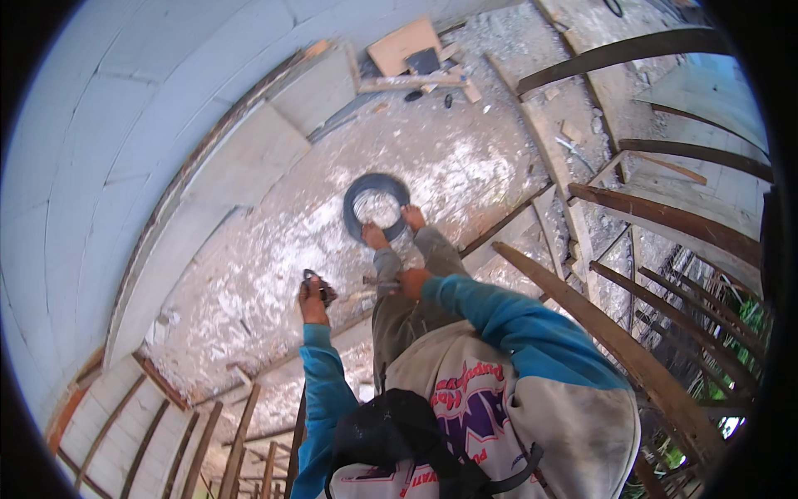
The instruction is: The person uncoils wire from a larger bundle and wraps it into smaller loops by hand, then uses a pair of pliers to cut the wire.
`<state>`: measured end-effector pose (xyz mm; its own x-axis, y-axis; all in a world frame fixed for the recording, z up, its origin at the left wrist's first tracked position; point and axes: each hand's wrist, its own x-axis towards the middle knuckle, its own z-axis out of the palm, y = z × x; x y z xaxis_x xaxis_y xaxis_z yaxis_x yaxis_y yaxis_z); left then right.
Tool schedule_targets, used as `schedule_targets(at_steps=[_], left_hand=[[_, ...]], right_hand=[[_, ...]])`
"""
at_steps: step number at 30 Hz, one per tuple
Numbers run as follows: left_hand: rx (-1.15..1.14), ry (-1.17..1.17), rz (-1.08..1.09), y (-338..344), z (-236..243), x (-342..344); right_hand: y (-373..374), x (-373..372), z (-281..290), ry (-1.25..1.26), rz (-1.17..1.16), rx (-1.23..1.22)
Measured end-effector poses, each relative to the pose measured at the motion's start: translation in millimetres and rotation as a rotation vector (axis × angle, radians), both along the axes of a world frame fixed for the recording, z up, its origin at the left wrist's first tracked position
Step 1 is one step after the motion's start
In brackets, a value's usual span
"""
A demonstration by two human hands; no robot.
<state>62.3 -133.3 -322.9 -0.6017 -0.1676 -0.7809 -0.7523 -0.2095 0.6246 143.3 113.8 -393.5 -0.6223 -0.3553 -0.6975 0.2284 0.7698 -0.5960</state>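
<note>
My left hand (313, 301) is closed round a small dark object (309, 275) with a loop at its top; its exact kind is unclear. In my right hand (412, 284), held before my legs, is a hammer-like tool (381, 284) pointing left. Below both hands a dark ring (356, 190), like a tyre or a coil of hose, lies on the dusty floor. One bare foot (375, 235) is at its near rim and the other foot (413, 218) at its right side. Neither hand touches the ring.
A pale block wall (125, 133) curves along the left, with grey panels (241, 158) leaning on it. Boards (406, 46) and scraps lie at the far end. Wooden beams (615, 358) cross the right side, close to my right arm. More slats (241, 441) stand at lower left.
</note>
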Motion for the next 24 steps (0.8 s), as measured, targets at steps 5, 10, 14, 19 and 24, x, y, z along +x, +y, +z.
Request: schedule_targets(at_steps=[5, 10, 14, 19, 24], left_hand=[[0.362, 0.050, -0.238, 128.1, 43.9, -57.9], [-0.165, 0.260, -0.404, 119.9, -14.7, -56.4], [-0.265, 0.010, -0.270, 54.0, -67.4, -5.1], [-0.041, -0.284, -0.477, 65.2, -70.5, 51.3], [-0.171, 0.412, -0.917, 79.7, -126.6, 97.3]], right_hand=[[2.4, 12.4, 10.4, -0.070, -0.054, 0.040], [5.2, 13.2, 20.6, -0.016, -0.282, -0.065], [2.5, 1.6, 26.2, -0.032, -0.547, -0.194], [-6.5, -26.9, 38.8, -0.112, -0.765, -0.316], [-32.5, -52.5, 47.2, -0.048, -0.777, -0.316]])
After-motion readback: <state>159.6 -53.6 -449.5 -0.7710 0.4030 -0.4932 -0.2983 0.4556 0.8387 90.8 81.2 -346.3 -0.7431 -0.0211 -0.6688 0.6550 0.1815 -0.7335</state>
